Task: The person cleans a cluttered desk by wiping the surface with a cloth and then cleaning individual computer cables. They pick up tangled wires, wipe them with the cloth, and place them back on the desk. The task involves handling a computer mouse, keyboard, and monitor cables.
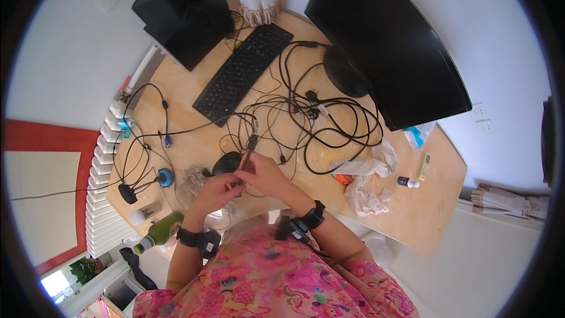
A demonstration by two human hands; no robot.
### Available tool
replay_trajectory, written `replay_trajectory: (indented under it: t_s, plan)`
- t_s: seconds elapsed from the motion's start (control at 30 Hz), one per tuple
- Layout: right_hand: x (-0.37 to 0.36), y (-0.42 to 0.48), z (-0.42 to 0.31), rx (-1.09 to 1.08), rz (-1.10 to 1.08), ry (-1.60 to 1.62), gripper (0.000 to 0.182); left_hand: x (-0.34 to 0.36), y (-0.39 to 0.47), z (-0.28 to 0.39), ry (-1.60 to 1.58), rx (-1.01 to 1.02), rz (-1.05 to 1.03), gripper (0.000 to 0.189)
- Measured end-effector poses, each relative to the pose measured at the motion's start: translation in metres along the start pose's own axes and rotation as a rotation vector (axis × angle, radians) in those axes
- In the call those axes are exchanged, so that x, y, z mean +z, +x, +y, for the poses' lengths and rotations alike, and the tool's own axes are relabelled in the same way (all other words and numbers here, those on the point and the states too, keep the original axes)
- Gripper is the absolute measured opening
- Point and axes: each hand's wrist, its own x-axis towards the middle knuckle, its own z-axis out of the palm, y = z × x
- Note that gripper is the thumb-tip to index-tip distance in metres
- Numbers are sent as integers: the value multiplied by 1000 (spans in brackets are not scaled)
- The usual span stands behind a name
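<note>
Pinched in my right hand (265,176) is a black cable (247,159) with a thick ferrite bead (252,142) just above the fingers. My left hand (216,193) meets it at the cable's lower end, fingers bent around it. A small dark blue part shows beside the left thumb; the fingers hide most of it. Behind the left hand lies a black rounded object (227,163), next to crumpled greyish paper or plastic (193,181). Beyond both hands, loops of black cable (344,141) spread over the wooden desk (282,130).
A black keyboard (242,73) lies beyond the cables, near a black computer case (190,22). At right stand a monitor (393,44), crumpled white plastic (368,194) and a small bottle (408,182). A green bottle (161,232) lies tilted at the left edge, near a blue round object (165,177).
</note>
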Motion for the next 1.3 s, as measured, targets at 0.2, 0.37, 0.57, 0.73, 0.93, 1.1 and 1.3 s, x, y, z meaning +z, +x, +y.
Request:
replay_trajectory:
  t_s: [0.2, 0.37, 0.57, 0.73, 0.93, 1.1, 1.3]
  plan:
    - [-51, -18, 27, -101, 215, -99, 22, 15, 20, -15, -366, 31, 55, 16]
    - [-146, -74, 97, 133, 529, -477, 20, 8, 16, -22, -995, 139, 224, 16]
    - [-210, -170, 165, 296, 891, -386, 18, -9, 13, -24, -1359, 310, 222, 20]
    - [-200, -201, 165, 385, 937, -392, 16, -12, 13, -10, -1537, 291, 236, 15]
    - [-165, -183, 165, 223, 957, -307, 13, -25, 16, -1, -1643, 395, 215, 13]
    - [-159, -176, 163, 223, 975, -319, 13, -53, 5, 12, -1743, 512, 179, 19]
    - [-184, -177, 151, 213, 1205, -485, 22, -68, -10, 12, -1758, 576, 253, 25]
